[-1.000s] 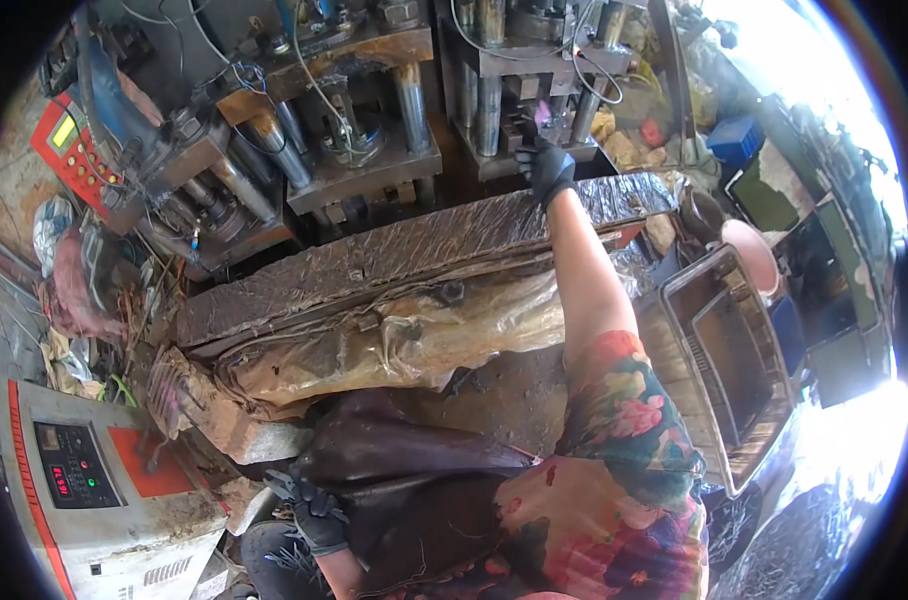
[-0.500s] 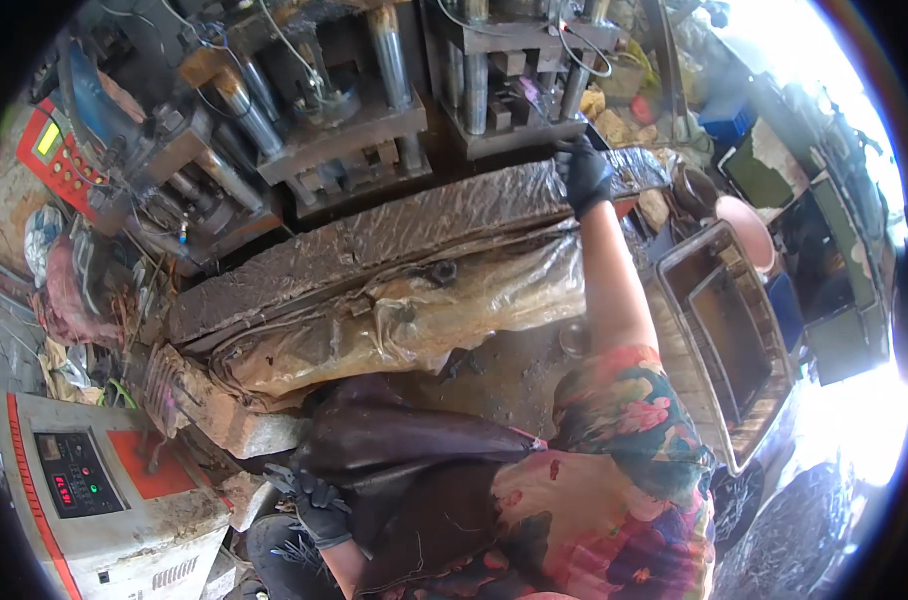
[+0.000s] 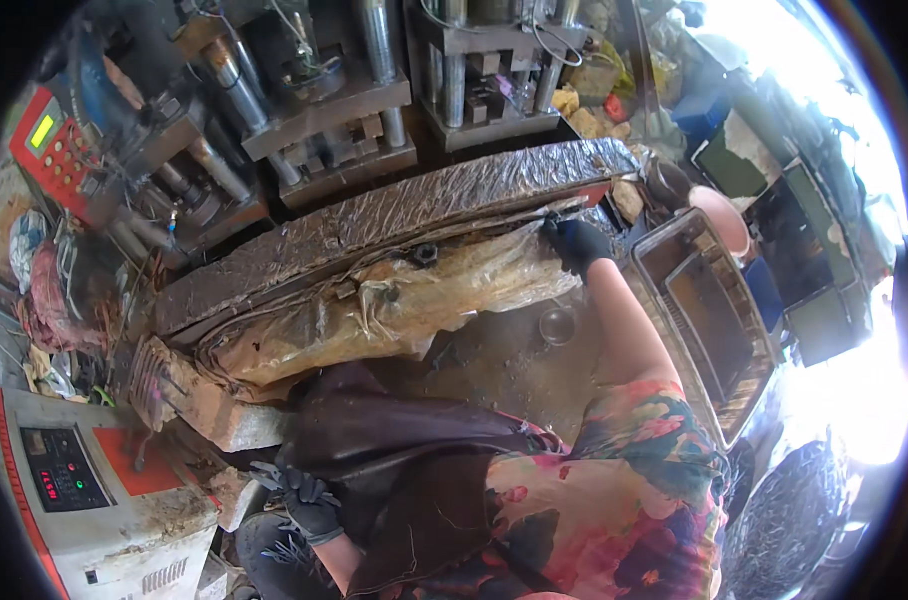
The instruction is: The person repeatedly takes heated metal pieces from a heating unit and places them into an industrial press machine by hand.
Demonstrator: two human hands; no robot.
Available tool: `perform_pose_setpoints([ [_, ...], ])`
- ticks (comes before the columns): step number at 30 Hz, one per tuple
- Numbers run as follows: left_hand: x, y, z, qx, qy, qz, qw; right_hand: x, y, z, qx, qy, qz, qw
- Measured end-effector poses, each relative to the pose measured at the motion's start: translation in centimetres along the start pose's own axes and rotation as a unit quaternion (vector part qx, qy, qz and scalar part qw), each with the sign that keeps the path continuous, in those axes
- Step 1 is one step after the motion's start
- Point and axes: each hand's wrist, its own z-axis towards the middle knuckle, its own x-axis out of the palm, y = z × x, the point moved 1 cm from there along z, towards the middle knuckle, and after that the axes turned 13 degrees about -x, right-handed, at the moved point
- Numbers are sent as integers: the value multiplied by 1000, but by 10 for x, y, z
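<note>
My right hand (image 3: 580, 246), in a dark glove, is over the right end of a crumpled, yellowish plastic sheet (image 3: 474, 275). Its fingers point away from me and look dark and smeared, so their grip is hard to read. Low on the left, my left hand (image 3: 312, 508) wears a dark grey glove and stays beside the dark apron (image 3: 394, 430) over my lap. Its fingers are curled, and a greyish shape shows at their tips that I cannot make out. Behind the sheet runs a long ledge (image 3: 374, 225) wrapped in dark, wrinkled plastic.
Metal presses with round posts (image 3: 454, 90) stand behind the ledge. A red control box (image 3: 59, 150) sits at the far left, and a white machine with a display (image 3: 134, 530) at the near left. On the right are a rectangular basket (image 3: 719, 400) and a pink basin (image 3: 722, 215).
My right hand has come back from the front of the right press, over the ledge to the plastic sheet. My left hand stays low beside the apron. The whole view has shifted slightly.
</note>
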Motion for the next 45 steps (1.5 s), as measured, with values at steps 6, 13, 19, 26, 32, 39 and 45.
perform_pose_setpoints([
  [6, -29, 4, -7, 19, 10, -34, 999, 26, 22, 29, -102, -143, 228, 958],
  [13, 26, 10, -2, 39, -13, -29, 999, 41, 165, 39, -165, 41, 629, 758],
  [19, 20, -11, -17, 75, 22, 38, 996, 84, 286, 92, -156, 81, 741, 648],
  [26, 97, -26, -29, 128, -158, 333, 921, 168, 367, 52, -204, 274, 671, 658],
  [32, 136, -8, -86, 190, -331, 269, 884, 209, 396, 14, -230, 338, 619, 671],
  [39, 73, -15, -42, 161, -100, 192, 963, 147, 281, 33, -148, 198, 736, 630],
  [45, 22, -19, -36, 65, -82, 73, 992, 53, 75, 81, -89, -165, 897, 401],
])
